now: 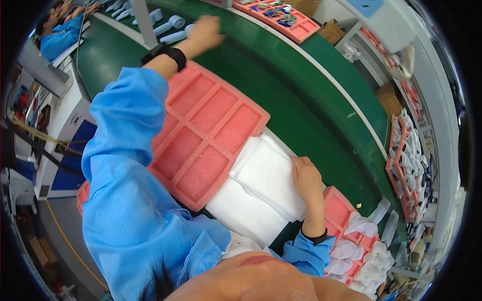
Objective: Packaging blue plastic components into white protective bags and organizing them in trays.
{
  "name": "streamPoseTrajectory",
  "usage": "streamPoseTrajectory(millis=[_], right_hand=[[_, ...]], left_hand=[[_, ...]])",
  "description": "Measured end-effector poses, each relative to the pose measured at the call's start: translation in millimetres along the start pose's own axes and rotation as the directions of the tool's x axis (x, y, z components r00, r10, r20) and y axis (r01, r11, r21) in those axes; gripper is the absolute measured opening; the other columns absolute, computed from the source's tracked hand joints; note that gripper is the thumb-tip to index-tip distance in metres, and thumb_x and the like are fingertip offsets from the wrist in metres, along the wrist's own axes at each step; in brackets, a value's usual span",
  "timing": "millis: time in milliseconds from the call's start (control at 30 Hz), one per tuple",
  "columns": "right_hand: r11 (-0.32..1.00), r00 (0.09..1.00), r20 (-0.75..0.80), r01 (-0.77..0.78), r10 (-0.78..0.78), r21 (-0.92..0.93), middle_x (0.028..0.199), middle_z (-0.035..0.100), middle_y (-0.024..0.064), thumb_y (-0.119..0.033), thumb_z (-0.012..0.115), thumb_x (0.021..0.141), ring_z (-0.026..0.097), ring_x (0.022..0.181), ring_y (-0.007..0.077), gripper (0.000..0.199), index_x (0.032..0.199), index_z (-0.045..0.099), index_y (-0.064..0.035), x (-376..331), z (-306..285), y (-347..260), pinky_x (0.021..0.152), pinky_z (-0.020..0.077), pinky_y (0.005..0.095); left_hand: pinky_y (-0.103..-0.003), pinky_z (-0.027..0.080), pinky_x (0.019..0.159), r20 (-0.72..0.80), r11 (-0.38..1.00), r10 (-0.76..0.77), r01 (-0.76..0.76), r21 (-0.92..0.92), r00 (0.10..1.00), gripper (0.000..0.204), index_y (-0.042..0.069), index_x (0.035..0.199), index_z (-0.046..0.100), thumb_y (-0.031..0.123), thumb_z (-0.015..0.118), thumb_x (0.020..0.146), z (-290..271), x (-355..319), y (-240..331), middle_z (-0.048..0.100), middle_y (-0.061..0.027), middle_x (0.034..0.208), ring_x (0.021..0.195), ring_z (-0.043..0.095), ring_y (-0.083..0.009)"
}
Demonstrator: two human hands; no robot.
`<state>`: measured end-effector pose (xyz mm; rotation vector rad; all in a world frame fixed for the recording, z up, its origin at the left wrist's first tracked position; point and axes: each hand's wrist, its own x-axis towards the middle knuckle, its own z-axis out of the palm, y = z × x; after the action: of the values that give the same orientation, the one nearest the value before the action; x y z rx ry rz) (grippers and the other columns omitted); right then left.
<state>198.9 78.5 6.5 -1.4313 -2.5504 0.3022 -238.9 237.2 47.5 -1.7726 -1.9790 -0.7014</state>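
Observation:
My left hand stretches far out over the green work surface, beside several light blue plastic parts with round heads and handles. Its fingers are smeared by motion, so whether they grip anything cannot be made out. Close to my body, my right hand rests on the right edge of a stack of thin white sheets or bags, its fingers lying flat and apart. Just left of the stack is a pink foam tray with rectangular compartments; those in view hold nothing. My left arm covers part of this tray.
Another pink tray with small parts stands at the far side. At lower right, white wrapped items lie on a pink tray. Stacked trays stand farther right. A metal post rises near my left hand. A co-worker in blue sits far left.

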Motion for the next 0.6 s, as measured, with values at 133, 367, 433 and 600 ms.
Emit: streamPoseTrajectory(millis=[133, 367, 433, 600], right_hand=[[1.000, 1.000, 0.003, 0.005, -0.005, -0.011, 0.098, 0.061, 0.0153, -0.007, 0.052, 0.085, 0.060, 0.088, 0.0353, 0.023, 0.104, 0.064, -0.0046, 2.2, 6.3, -2.6, 0.076, 0.0491, 0.0419], [1.000, 1.000, 0.021, 0.013, -0.012, -0.029, 0.097, 0.062, 0.0141, -0.009, 0.053, 0.085, 0.060, 0.089, 0.0340, 0.021, 0.103, 0.064, -0.0045, -0.3, 11.9, 1.4, 0.075, 0.0495, 0.0410], [0.999, 0.999, 0.028, -0.021, 0.021, -0.026, 0.097, 0.062, 0.0143, -0.010, 0.055, 0.085, 0.060, 0.089, 0.0335, 0.022, 0.103, 0.064, -0.0044, -0.1, 8.1, 1.3, 0.075, 0.0499, 0.0404], [0.980, 0.934, -0.355, 0.031, 0.041, 0.195, 0.104, 0.062, 0.0143, -0.011, 0.063, 0.083, 0.062, 0.091, 0.0270, 0.028, 0.109, 0.063, -0.0031, 7.0, -13.9, 7.0, 0.071, 0.0520, 0.0338]], left_hand=[[-0.045, 0.048, 0.088, 0.205, 0.935, -0.323, 0.277, 0.223, 0.924, 0.044, 0.003, 0.110, 0.058, 0.022, 0.070, 0.072, 53.9, -4.2, -161.8, 0.059, -0.0219, 0.113, 0.106, 0.057, -0.0375], [-0.041, 0.046, 0.092, 0.339, 0.906, -0.424, 0.391, 0.164, 0.840, 0.058, 0.006, 0.114, 0.060, 0.037, 0.076, 0.068, 91.9, -22.6, -145.9, 0.063, -0.0196, 0.109, 0.107, 0.059, -0.0343], [-0.041, 0.047, 0.092, 0.453, 0.919, -0.384, 0.379, 0.107, 0.805, 0.059, 0.005, 0.113, 0.060, 0.038, 0.076, 0.068, 86.2, -17.1, -131.9, 0.063, -0.0195, 0.109, 0.105, 0.060, -0.0341], [-0.040, 0.049, 0.077, 0.319, 0.845, 0.093, 0.094, -0.526, 0.943, 0.052, 0.003, 0.108, 0.059, 0.035, 0.076, 0.071, 74.5, -13.6, -1.8, 0.065, -0.0206, 0.095, 0.089, 0.063, -0.0351]])
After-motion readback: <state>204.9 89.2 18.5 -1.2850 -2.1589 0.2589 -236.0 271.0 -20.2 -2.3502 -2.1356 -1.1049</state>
